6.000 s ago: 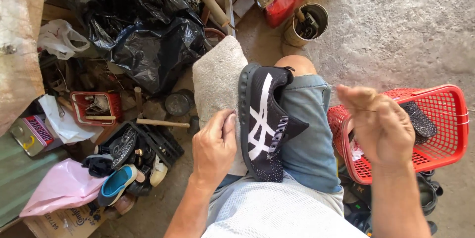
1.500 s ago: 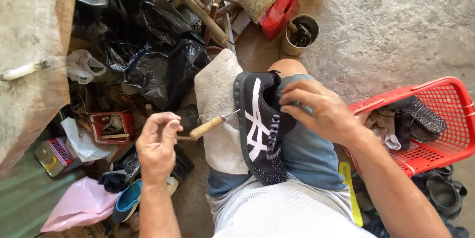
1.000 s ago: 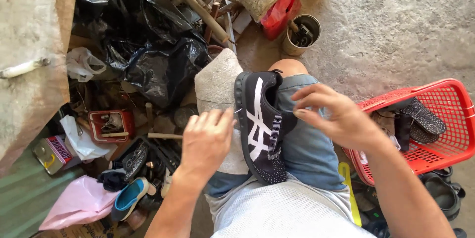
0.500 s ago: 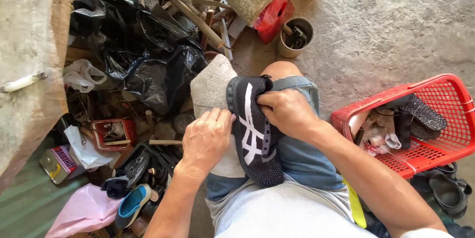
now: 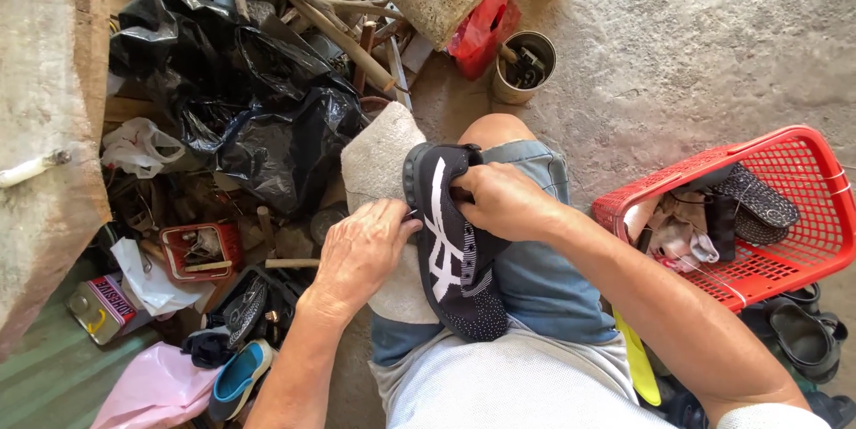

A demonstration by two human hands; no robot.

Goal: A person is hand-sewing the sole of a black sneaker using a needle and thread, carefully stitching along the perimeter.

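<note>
Black shoe (image 5: 455, 255) gripped by both hands.

The black shoe (image 5: 455, 255) was matt knit cloth with smooth white stripes. Under it lay a rough grey pad (image 5: 379, 157). At three o'clock stood a glossy red plastic basket (image 5: 794, 259); at ten o'clock, shiny black plastic bags (image 5: 276, 139).

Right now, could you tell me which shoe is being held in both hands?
The black shoe with white stripes, resting on the lap; the blue one lies untouched on the floor.
</note>
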